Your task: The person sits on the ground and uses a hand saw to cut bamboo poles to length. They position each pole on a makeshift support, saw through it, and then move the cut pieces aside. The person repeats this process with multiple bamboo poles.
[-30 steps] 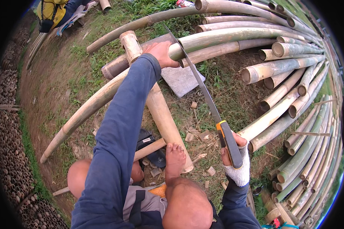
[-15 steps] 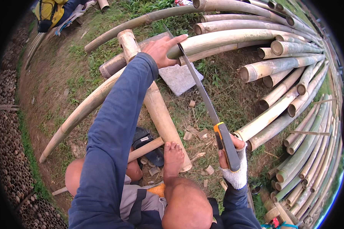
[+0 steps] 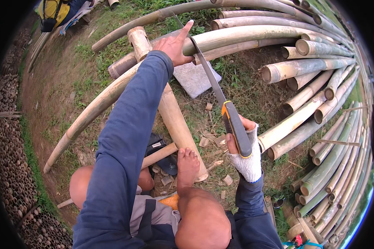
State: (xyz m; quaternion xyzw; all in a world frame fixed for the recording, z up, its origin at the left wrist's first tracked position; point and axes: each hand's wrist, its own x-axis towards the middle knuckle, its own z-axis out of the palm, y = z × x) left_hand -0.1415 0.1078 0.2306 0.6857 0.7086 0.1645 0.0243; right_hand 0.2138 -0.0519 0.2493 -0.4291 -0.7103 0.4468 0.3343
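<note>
My right hand (image 3: pixel 244 139), in a white fingerless knit glove, is closed round the grey and orange handle of a handsaw (image 3: pixel 212 79). The long dark blade crosses a thick bamboo pole (image 3: pixel 245 34) close to its left end. Just left of the blade, my bare left hand (image 3: pixel 173 47) holds that end, one finger pointing up and the palm side hidden. Beneath lies a bamboo post (image 3: pixel 174 120) with an upright bamboo stub (image 3: pixel 139 43) at its far end. My bare foot (image 3: pixel 188 166) presses against the post's near part.
Stacked bamboo poles (image 3: pixel 303 70) fan out on the right, with more at lower right (image 3: pixel 332 166). A pale stone slab (image 3: pixel 197 79) lies under the cut. A curved bamboo pole (image 3: pixel 87 112) runs along the left. Cut bamboo pieces (image 3: pixel 8 166) fill the far left; a yellow bag (image 3: pixel 56 14) sits at upper left.
My right hand and the saw's handle have moved up and slightly left, away from me. My left finger has lifted from lying along the pole to pointing up.
</note>
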